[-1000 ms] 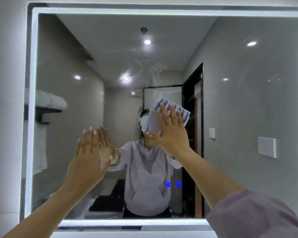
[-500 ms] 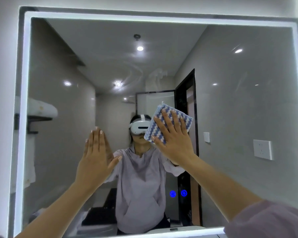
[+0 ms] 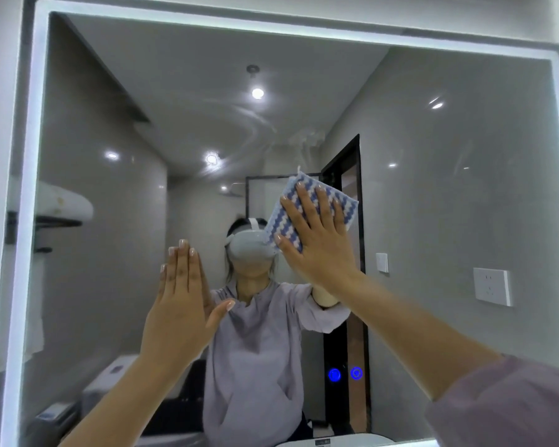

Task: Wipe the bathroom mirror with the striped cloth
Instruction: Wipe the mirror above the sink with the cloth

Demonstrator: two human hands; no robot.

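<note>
Against the glass near the middle of the mirror [image 3: 449, 195], a little right of centre, sits the striped cloth [image 3: 328, 201], a small blue-and-white folded pad tilted on its corner and pinned flat under my right hand [image 3: 317, 240]. I judge it to be light, soft and limp, so it will only hold its shape while a palm keeps it spread; the fingers [image 3: 307, 204] are splayed wide and flat across it, pressing rather than clutching, and that looks like the right hold for wiping: the whole hand over the middle of the pad, fingertips short of its top edge so the corners do not fold under. On smooth glass it should slide easily, perhaps too easily, so I would keep steady pressure or it may slip out from under the palm and drop. Pale swirling smears [image 3: 265, 124] show on the glass above the cloth, which suggests that stretch has yet to be cleared. My left hand [image 3: 183, 304] is lower and to the left, open with fingers straight and together and the thumb out, holding nothing; it seems to rest on the glass, though I cannot be sure it touches. Around all this runs the lit frame [image 3: 29, 188] of the mirror, and two blue touch buttons [image 3: 345, 374] glow low on the glass.
</note>
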